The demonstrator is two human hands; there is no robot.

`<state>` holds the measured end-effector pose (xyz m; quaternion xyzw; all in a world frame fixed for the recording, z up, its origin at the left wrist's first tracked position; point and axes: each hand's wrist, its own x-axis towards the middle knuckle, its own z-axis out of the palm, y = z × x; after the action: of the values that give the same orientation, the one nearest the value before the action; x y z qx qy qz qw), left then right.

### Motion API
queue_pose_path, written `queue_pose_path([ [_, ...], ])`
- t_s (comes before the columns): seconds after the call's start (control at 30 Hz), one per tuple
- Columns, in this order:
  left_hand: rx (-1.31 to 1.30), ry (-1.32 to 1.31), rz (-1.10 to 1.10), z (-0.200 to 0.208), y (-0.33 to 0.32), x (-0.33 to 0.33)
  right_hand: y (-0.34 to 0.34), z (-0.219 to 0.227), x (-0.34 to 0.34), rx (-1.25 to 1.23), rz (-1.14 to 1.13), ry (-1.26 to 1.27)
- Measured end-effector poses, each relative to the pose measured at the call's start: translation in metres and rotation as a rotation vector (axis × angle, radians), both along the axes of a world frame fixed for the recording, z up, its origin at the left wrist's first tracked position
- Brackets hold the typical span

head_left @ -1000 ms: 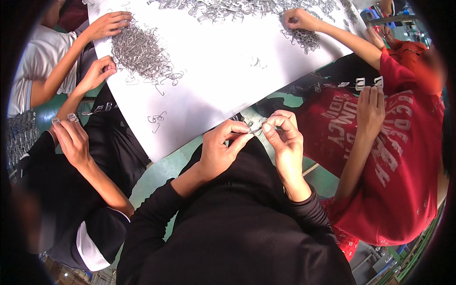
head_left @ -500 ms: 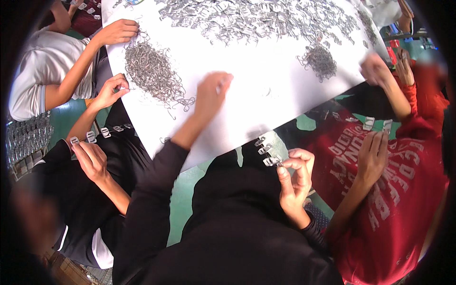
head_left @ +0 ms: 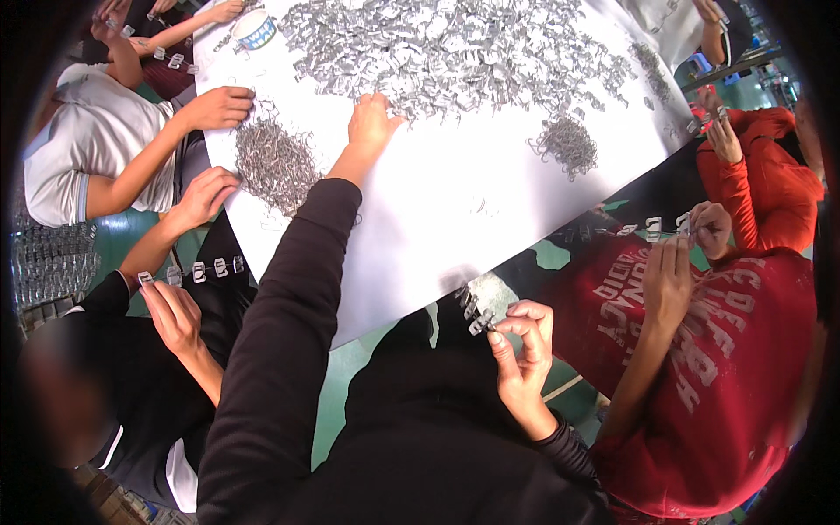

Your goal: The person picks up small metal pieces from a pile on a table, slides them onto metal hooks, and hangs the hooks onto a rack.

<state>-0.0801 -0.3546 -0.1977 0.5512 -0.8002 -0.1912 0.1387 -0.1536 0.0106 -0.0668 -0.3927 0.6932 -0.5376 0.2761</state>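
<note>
My left arm stretches across the white table, and my left hand is at the near edge of a wide pile of flat silver metal clips. Its fingers reach onto the clips with the thumb apart; no piece shows in its grasp. Close to my body, beyond the table's near edge, my right hand is closed. Thumb and forefinger pinch the end of a short string of linked metal clips, which extends up and left from the fingertips.
A heap of bent wire hooks lies left, a smaller one right. A round tub stands far left. Co-workers sit around: one in black at left, one in red at right, both holding clips.
My left hand has moved forward from the bare middle of the table to the clip pile. My right hand, still pinching the string, has shifted slightly left and down in view.
</note>
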Motion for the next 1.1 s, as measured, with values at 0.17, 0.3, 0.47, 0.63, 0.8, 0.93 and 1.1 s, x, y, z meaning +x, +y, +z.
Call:
queue_pose_path([
  [0.17,0.133,0.026,-0.061,-0.004,0.014,0.016,0.005,-0.005,0.014,-0.003,-0.034,0.057],
  [0.3,0.372,0.294,0.011,-0.005,0.063,0.038,0.009,-0.019,0.021,0.000,-0.057,0.050],
  [0.47,0.834,0.869,-0.091,0.044,0.198,0.063,0.014,-0.034,0.031,-0.021,-0.072,0.039],
  [0.63,0.979,1.056,-0.017,0.097,0.280,0.081,0.012,-0.040,0.045,-0.070,-0.089,0.045],
  [0.8,0.941,1.247,0.004,0.099,0.302,0.097,0.013,-0.045,0.061,-0.072,-0.034,0.073],
  [0.93,0.523,0.904,-0.077,0.086,0.307,0.118,0.022,-0.050,0.057,-0.028,0.109,0.163],
  [1.1,0.378,0.834,-0.066,0.072,0.322,0.145,-0.020,-0.053,0.041,0.050,0.205,0.129],
])
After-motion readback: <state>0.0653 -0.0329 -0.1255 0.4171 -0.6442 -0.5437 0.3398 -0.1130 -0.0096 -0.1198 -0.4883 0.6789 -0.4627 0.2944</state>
